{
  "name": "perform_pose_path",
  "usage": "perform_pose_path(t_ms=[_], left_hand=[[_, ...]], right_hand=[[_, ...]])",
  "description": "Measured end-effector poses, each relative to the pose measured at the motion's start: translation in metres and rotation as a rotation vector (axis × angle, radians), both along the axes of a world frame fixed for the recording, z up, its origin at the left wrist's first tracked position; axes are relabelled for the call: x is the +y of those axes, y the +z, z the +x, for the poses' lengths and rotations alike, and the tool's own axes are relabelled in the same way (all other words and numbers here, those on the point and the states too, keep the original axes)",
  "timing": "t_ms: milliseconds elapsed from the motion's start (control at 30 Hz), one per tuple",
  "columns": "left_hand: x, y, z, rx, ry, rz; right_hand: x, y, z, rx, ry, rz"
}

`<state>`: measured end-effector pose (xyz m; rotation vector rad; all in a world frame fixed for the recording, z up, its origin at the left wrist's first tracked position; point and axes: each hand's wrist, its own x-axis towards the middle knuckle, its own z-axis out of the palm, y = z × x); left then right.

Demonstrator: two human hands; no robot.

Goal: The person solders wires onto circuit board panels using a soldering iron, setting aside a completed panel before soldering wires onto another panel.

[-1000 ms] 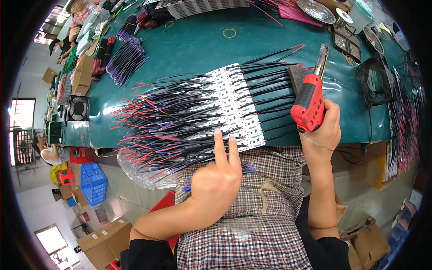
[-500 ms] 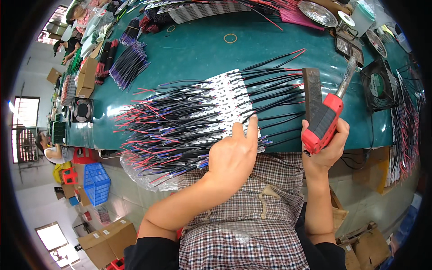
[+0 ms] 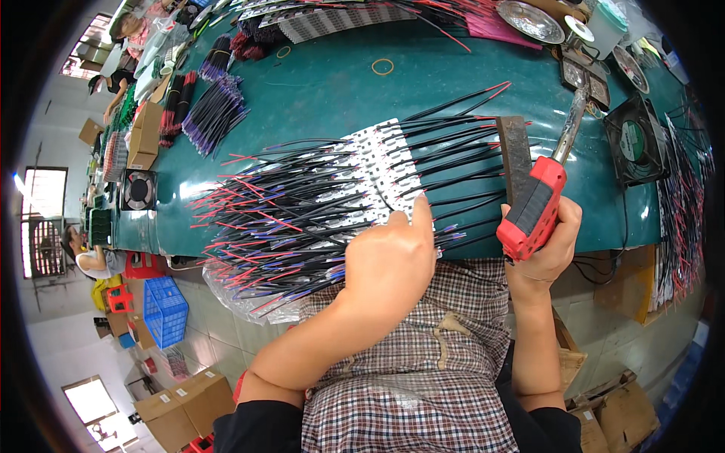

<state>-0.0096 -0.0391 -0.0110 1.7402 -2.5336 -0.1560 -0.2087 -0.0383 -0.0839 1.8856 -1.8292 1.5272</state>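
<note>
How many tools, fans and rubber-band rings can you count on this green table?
Soldering iron with red handle, gripped by the right hand: 1
Square black fans: 2
Rubber-band rings: 2
Total: 5
The left hand presses on the row of white strips.

Under my left hand (image 3: 389, 264) the fan of wires (image 3: 302, 204) and white strips (image 3: 377, 162) covers the near table; no bare cloth there; beyond my fingertip, past the wires, the green table (image 3: 332, 98) lies open up to a rubber band (image 3: 382, 66); by my right hand (image 3: 547, 249), the soldering iron (image 3: 540, 192) crowds a dark block (image 3: 515, 147); a fan (image 3: 634, 140) blocks further right.
</note>
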Motion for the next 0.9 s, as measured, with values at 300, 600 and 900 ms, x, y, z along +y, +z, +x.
perform_pose_path(t_ms=[300, 600, 900], left_hand=[[-0.004, -0.02, 0.0, -0.082, 0.06, 0.003], [0.0, -0.006, -0.005, -0.104, 0.158, 0.116], [-0.002, 0.01, -0.004, -0.114, 0.15, 0.12]], right_hand=[[0.002, -0.002, -0.001, 0.0, -0.014, 0.006], [0.001, -0.004, -0.001, -0.006, -0.011, -0.002], [-0.005, 0.01, 0.004, -0.004, -0.004, 0.141]])
